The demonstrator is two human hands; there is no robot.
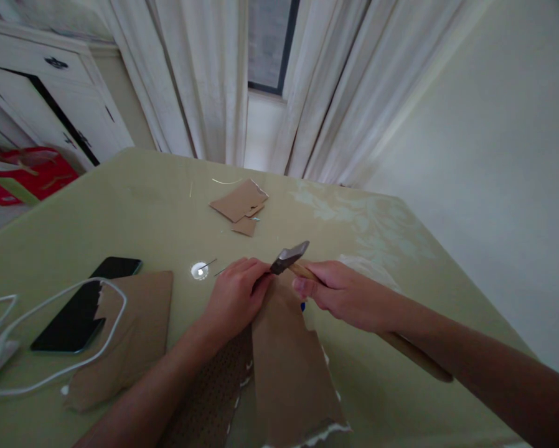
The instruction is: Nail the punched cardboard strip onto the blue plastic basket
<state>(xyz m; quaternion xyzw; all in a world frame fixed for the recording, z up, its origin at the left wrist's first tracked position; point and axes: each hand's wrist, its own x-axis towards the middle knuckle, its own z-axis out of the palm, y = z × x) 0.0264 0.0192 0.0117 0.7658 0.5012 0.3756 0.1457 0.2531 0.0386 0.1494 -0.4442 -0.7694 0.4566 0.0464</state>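
Observation:
My right hand (338,289) is closed around the wooden handle of a hammer (291,256). Its dark metal head is right at the fingertips of my left hand (239,295). Those left fingers are curled together at the far end of a brown cardboard piece (286,367); the hammer head hides whatever is between the tips. Torn, whitish edges run along the cardboard's right side and near end. Under my left forearm lies a darker brown, dotted sheet (209,398), partly covered. A small blue thing (302,306) shows beside the cardboard, below my right fingers.
Left on the green-covered table (158,205) lie a black phone (69,323), a torn cardboard piece (144,330) and a white cable (50,376). Thin metal pins (208,264) lie by a bright round spot. Cardboard scraps (237,202) lie farther back. A wall stands to the right.

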